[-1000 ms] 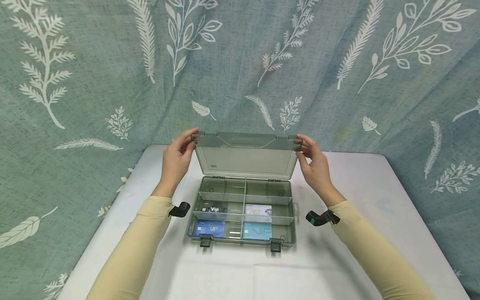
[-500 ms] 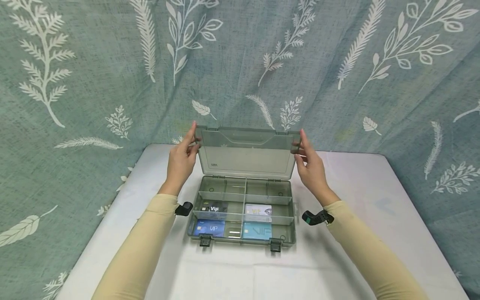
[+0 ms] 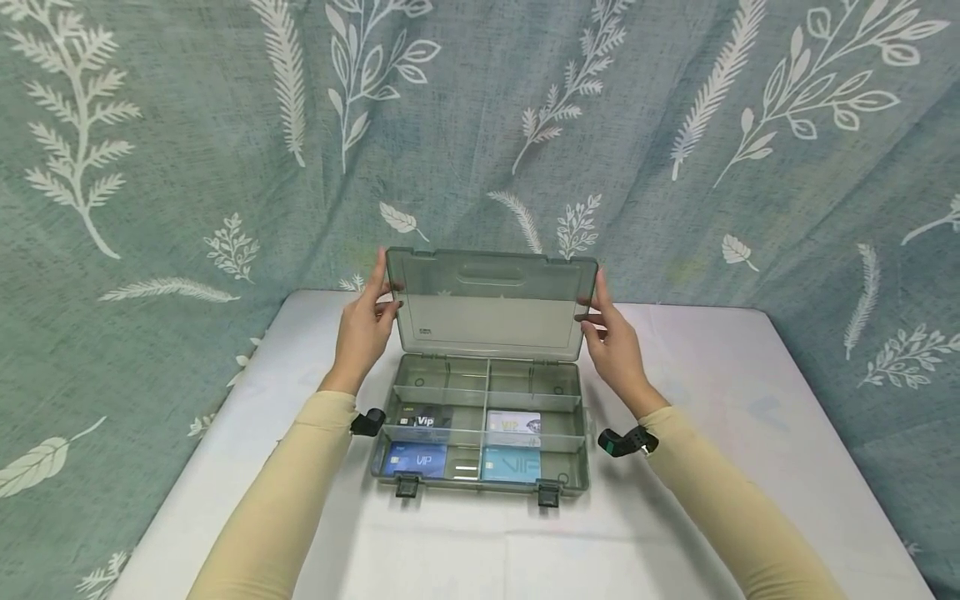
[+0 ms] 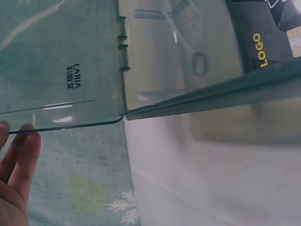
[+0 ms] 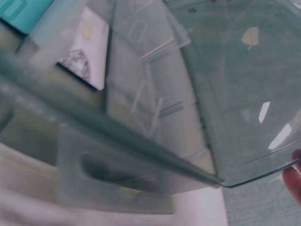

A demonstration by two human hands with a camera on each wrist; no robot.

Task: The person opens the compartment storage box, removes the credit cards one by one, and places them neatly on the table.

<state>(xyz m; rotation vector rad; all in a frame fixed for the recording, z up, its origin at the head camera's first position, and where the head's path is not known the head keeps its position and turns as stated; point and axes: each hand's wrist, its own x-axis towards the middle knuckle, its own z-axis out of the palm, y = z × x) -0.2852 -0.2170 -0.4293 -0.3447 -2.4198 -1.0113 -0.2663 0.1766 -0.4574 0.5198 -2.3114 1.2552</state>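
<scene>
A smoky translucent plastic case [image 3: 486, 485] lies on the table with its hinged lid [image 3: 495, 321] raised at the back. My left hand [image 3: 362, 337] holds the lid's left edge, index finger stretched up along the side. At the opposite edge my right hand [image 3: 617, 350] holds the lid likewise. In the left wrist view, fingertips [image 4: 29, 146] sit right at the lid's rim. Inside the divided case lie VIP cards: a black card [image 3: 425, 419], a white card [image 3: 516, 423], a blue card [image 3: 416, 459] and a light blue card [image 3: 512, 464].
Two dark latches, one left [image 3: 407, 486] and one right [image 3: 548, 496], hang at the case's front. A white cloth covers the table [image 3: 712, 375]. Close behind it hangs a green leaf-patterned curtain [image 3: 480, 125]. Each wrist wears a black band.
The lid has swung further up and back on its hinges, its top edge now higher in view. Both hands moved with it, and their index fingers have straightened along its sides.
</scene>
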